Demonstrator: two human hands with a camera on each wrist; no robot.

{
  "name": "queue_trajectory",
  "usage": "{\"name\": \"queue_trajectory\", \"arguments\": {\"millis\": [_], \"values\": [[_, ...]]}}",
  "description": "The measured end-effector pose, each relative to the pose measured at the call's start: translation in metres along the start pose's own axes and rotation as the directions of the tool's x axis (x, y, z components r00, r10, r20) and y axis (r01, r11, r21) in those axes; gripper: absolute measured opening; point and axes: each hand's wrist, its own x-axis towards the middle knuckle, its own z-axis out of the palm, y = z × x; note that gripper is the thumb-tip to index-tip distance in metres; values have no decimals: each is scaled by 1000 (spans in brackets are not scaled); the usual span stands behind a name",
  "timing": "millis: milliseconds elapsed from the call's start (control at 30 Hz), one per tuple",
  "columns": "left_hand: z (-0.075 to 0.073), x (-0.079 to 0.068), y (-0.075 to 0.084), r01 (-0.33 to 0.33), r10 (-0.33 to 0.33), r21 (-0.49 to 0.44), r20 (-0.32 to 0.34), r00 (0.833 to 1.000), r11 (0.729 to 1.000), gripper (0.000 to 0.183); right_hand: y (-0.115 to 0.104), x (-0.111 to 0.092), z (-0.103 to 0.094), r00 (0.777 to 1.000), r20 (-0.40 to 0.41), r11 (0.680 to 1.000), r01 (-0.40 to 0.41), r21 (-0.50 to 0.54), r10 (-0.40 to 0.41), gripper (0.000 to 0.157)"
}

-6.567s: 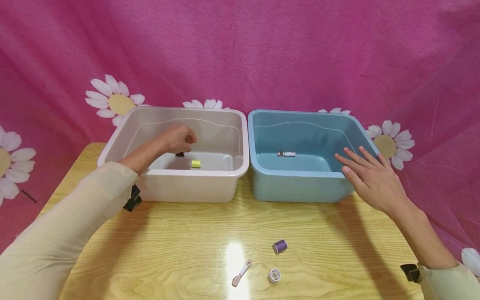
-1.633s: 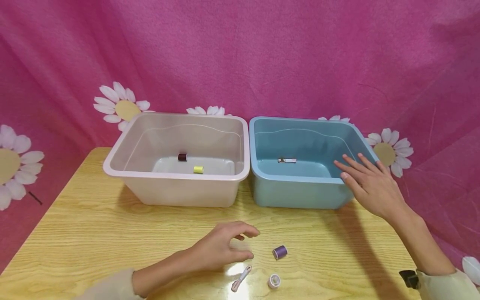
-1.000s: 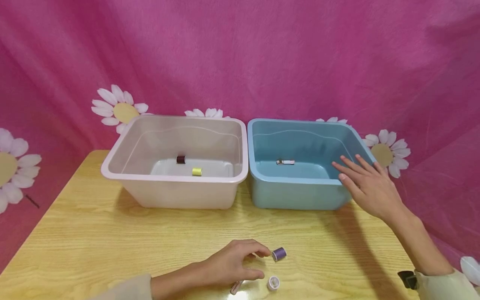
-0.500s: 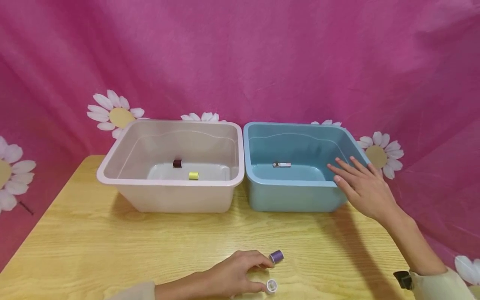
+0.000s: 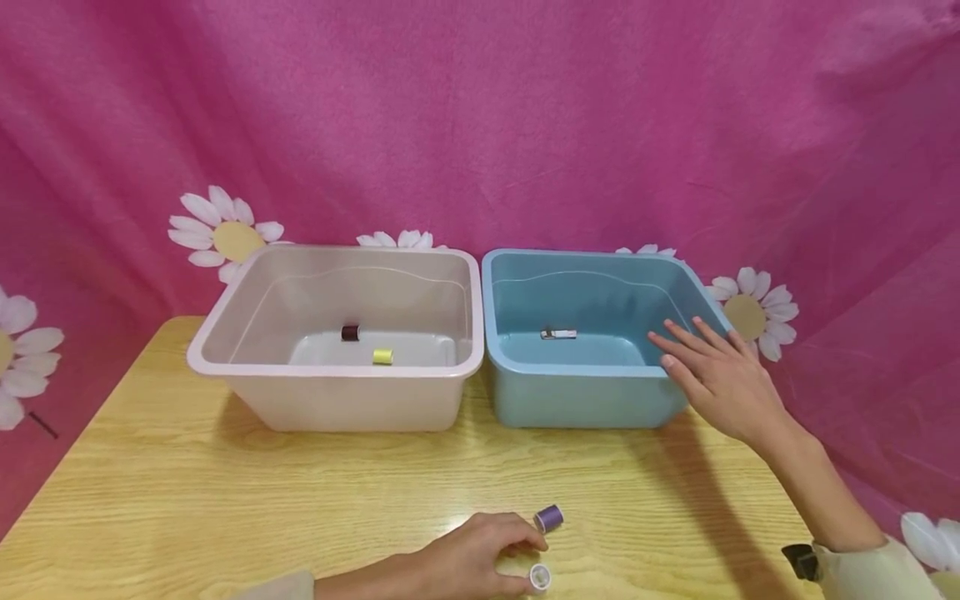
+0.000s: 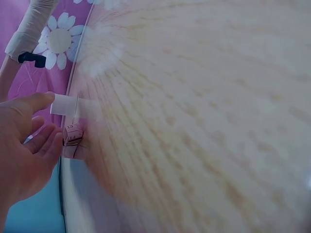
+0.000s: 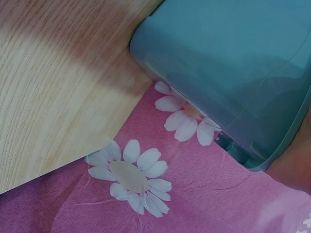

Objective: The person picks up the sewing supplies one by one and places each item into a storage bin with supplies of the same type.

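Observation:
My left hand (image 5: pixel 472 558) reaches low over the table, thumb tip right at the white thread spool (image 5: pixel 540 577) standing on end and index finger bent close above it. The left wrist view also shows the white spool (image 6: pixel 64 105) at a fingertip. Just beyond the index finger lies the purple thread spool (image 5: pixel 549 518) on its side. The folded pink-and-white strip seen earlier is hidden beneath this hand. My right hand (image 5: pixel 723 379) rests, fingers spread, over the right end of the blue tub (image 5: pixel 585 400).
The pinkish-white tub (image 5: pixel 352 400) stands left of the blue one, with a dark brown spool (image 5: pixel 350 333) and a yellow spool (image 5: pixel 383 357) inside. A small folded white strip (image 5: pixel 558 333) lies in the blue tub. Behind hangs a pink cloth (image 5: pixel 480 125) with daisies.
My left hand came out of the pinkish-white tub, where the brown spool now shows fully, and moved down to the white spool. My right hand stays at the blue tub.

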Motion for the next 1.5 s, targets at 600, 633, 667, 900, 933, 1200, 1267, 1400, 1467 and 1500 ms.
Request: {"name": "queue_trajectory", "arguments": {"millis": [600,633,667,900,933,1200,1267,1400,1467,1500], "values": [[7,2,-5,20,-21,15,65,998,1000,23,1,1,1,1000,-17,1000,1,-2,-1,41],[7,2,-5,17,-18,22,64,998,1000,22,1,0,1,1000,-16,1000,-1,-3,1,41],[7,2,-6,14,-16,25,64,998,1000,21,1,0,1,1000,-15,1000,-3,-3,3,41],[7,2,-5,18,-20,22,69,997,1000,17,0,0,0,1000,-11,1000,-7,-1,7,42],[7,2,-5,21,-22,18,69,997,1000,17,0,0,0,1000,-10,1000,-7,-2,7,42],[8,3,-5,36,-35,-10,66,997,999,14,0,0,1,1000,-11,1000,-9,-4,9,42],[7,3,-5,36,-35,-18,59,998,999,13,1,0,1,1000,-13,1000,-6,-6,5,42],[4,5,-3,43,-41,-36,37,998,998,11,1,0,2,1000,-18,1000,3,-9,-3,42],[2,5,-1,50,-50,-36,21,999,998,10,1,0,2,1000,-17,1000,3,-7,-3,42],[1,5,-1,50,-49,-30,10,999,998,10,1,0,2,1000,-15,1000,2,-6,-2,42]]}}
